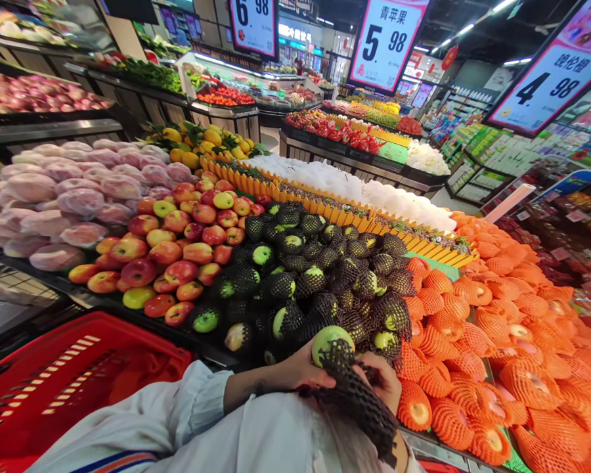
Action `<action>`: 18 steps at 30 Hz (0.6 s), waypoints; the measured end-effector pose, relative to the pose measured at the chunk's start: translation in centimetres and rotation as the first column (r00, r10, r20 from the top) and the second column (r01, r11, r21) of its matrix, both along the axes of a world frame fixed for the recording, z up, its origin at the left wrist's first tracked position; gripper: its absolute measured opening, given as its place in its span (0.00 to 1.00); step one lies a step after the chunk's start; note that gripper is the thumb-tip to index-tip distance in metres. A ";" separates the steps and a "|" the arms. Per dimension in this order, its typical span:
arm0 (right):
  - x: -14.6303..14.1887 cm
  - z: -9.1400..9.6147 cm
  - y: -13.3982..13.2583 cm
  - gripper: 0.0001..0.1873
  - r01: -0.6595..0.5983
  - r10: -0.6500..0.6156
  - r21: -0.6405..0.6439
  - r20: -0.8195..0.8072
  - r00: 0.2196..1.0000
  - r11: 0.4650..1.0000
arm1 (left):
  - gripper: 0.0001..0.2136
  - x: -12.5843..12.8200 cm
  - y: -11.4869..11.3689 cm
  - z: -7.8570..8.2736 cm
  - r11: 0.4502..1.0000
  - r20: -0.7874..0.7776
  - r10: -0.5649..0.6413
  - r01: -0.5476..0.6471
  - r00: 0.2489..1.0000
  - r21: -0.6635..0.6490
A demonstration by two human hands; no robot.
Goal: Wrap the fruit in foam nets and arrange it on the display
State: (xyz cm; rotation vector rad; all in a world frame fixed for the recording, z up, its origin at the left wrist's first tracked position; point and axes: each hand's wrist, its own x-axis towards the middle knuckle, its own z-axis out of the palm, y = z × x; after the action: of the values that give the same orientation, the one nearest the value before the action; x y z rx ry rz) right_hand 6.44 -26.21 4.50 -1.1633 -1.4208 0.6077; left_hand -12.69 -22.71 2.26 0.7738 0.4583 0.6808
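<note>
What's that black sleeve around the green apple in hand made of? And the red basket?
The black sleeve looks like soft foam netting: matte, with an open diamond mesh that sags loosely below the green apple. The left hand cups the apple and the right hand grips the sleeve. The red basket is probably rigid moulded plastic: slightly glossy, with slotted walls.

You wear a white long-sleeved top, its cloth plain and softly creased across the near edge; your left sleeve is bunched in thick folds, its cuff ending partway along the forearm; blue and red stripes run along the garment at the near left; a small dark mark shows on the forearm; your left hand and right hand are bare.
</note>
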 end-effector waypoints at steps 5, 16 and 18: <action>0.4 -2.3 0.4 0.13 0.197 -0.268 -0.227 -0.341 0.901 0.954 | 0.45 -0.2 0.1 0.2 0.963 0.080 -0.268 0.264 0.960 0.047; 1.0 0.2 0.7 0.07 -0.071 0.044 -0.116 -0.215 0.976 0.991 | 0.23 -0.2 -0.1 2.5 0.955 0.117 -0.295 0.288 0.948 0.069; 2.0 0.5 0.2 0.19 -0.196 0.147 -0.164 -0.270 0.952 0.967 | 0.24 -0.2 -0.2 2.1 0.962 0.091 -0.272 0.270 0.958 0.035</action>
State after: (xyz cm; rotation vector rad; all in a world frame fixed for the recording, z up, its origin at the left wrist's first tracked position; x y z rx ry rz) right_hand 8.48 -25.97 5.05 -1.0687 -1.2696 0.9990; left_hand -12.86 -22.89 4.32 0.8039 0.2511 0.4639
